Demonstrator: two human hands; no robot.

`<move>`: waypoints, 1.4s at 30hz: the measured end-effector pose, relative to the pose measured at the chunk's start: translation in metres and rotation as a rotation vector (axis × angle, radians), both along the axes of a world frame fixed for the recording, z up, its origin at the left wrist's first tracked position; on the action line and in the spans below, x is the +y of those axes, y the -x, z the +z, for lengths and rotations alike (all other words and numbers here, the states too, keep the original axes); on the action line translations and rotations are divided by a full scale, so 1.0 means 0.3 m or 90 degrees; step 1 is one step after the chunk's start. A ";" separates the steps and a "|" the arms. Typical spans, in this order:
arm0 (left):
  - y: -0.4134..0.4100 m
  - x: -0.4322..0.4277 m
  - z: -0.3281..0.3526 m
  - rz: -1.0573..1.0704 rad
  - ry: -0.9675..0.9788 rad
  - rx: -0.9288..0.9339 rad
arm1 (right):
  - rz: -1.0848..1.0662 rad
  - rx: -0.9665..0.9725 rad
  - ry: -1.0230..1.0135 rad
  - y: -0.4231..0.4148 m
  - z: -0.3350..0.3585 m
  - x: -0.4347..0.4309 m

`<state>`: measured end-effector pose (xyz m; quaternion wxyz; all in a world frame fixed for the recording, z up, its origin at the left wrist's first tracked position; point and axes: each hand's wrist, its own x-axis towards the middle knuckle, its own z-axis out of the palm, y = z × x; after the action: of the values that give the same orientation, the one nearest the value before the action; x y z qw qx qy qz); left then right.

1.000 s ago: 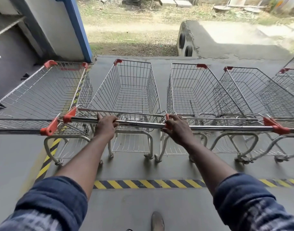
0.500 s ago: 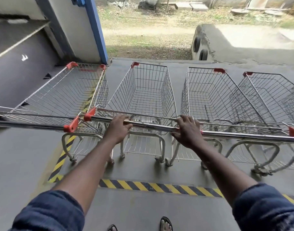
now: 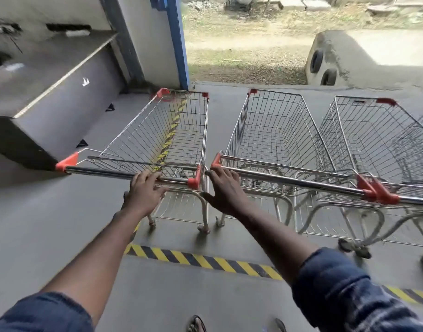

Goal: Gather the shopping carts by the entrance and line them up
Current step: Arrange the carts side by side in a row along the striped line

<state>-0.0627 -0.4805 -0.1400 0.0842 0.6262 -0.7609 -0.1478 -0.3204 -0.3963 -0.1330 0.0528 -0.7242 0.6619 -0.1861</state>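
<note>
Chrome cart handles under barely curled left fingers and right fingers

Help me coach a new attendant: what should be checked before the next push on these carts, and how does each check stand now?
1. Left hand on handle of leftmost cart: ok.
2. Right hand on handle of second cart: ok.
3. Firm grip on both handles: cannot tell.
4. Clearance between leftmost cart and grey counter: cannot tell.
5. Both carts empty: ok.
6. Feet behind striped line: ok.
</note>
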 end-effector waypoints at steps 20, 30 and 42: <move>0.017 -0.213 0.006 -0.013 -0.025 0.145 | 0.003 0.033 -0.072 -0.067 -0.015 -0.251; 0.098 -0.261 0.035 -0.062 -0.034 0.202 | -0.066 -0.031 -0.101 -0.006 -0.041 -0.273; 0.044 -0.379 0.000 -0.117 -0.046 0.128 | -0.058 -0.068 -0.057 -0.006 -0.064 -0.313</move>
<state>-0.0758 -0.5942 -0.1401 0.1239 0.5386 -0.7968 -0.2441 -0.3187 -0.4903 -0.1522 0.1120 -0.6792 0.6981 -0.1968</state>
